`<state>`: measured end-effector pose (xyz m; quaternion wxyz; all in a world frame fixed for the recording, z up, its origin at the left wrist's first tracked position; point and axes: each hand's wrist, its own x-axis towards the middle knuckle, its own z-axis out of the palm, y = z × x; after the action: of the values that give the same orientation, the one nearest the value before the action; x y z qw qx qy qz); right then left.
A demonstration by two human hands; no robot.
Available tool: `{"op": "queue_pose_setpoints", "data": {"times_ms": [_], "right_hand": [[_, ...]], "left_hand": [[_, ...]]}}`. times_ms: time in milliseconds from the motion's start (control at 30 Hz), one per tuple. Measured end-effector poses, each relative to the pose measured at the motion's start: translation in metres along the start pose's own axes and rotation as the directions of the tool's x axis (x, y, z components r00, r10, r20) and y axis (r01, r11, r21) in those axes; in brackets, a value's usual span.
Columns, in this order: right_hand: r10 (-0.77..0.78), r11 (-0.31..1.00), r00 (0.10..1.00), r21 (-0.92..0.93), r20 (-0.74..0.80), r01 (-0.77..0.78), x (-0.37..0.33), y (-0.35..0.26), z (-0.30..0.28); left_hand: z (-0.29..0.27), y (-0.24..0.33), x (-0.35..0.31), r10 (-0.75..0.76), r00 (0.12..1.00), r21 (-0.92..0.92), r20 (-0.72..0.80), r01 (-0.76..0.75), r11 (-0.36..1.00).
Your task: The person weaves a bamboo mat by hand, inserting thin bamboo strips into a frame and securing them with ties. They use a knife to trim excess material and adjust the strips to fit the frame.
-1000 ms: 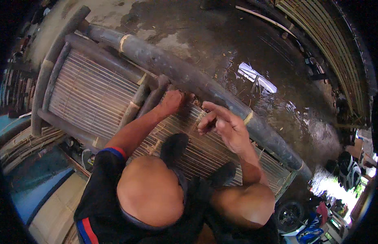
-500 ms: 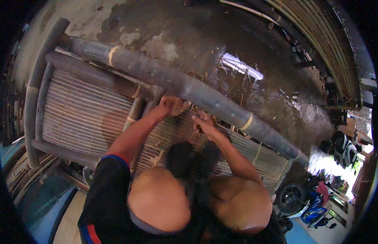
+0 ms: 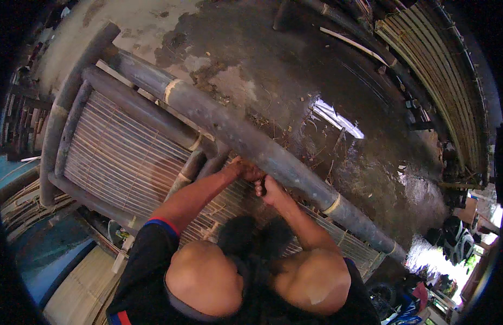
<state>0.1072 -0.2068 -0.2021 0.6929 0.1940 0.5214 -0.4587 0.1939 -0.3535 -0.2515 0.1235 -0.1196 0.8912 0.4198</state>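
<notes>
I am bent over a bench-like frame of dark bamboo with slatted panels. My left hand (image 3: 246, 169) is closed beside the thick bamboo pole (image 3: 232, 123), just right of a joint between crosspieces. Close against it, my right hand (image 3: 270, 190) has its fingers curled into a fist. Whatever the hands grip is too small or hidden to name. Below them the lower slatted panel (image 3: 346, 244) runs toward the right, partly covered by my arms and knees. The left slatted panel (image 3: 124, 142) sits inside its dark bamboo border.
Beyond the pole lies a dark, damp floor (image 3: 251, 59) with a bright white patch. A bundle of split bamboo strips (image 3: 435, 70) stands at the far right. A motorcycle (image 3: 408, 309) is at the lower right, and more bamboo strips (image 3: 40, 208) lie at the left.
The right hand has closed and come up against the left hand; before, they were a little apart with the right fingers looser. The whole view has shifted slightly.
</notes>
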Motion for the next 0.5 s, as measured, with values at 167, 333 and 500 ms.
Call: {"op": "queue_pose_setpoints", "data": {"times_ms": [167,333,500], "right_hand": [[-0.205,0.406,0.977,-0.902,0.066,0.146,0.015,0.007,-0.043],[-0.499,-0.500,0.831,-0.865,0.246,-0.044,-0.016,-0.011,-0.040],[-0.423,-0.544,0.894,-0.830,0.146,-0.122,-0.092,-0.019,-0.001]], "left_hand": [[-0.013,0.019,-0.013,0.047,0.999,0.161,0.000,-0.046,0.986],[-0.018,0.027,-0.026,0.087,0.996,0.315,-0.008,-0.080,0.946],[-0.001,0.014,-0.026,0.181,0.943,0.176,-0.280,-0.135,0.975]]}}
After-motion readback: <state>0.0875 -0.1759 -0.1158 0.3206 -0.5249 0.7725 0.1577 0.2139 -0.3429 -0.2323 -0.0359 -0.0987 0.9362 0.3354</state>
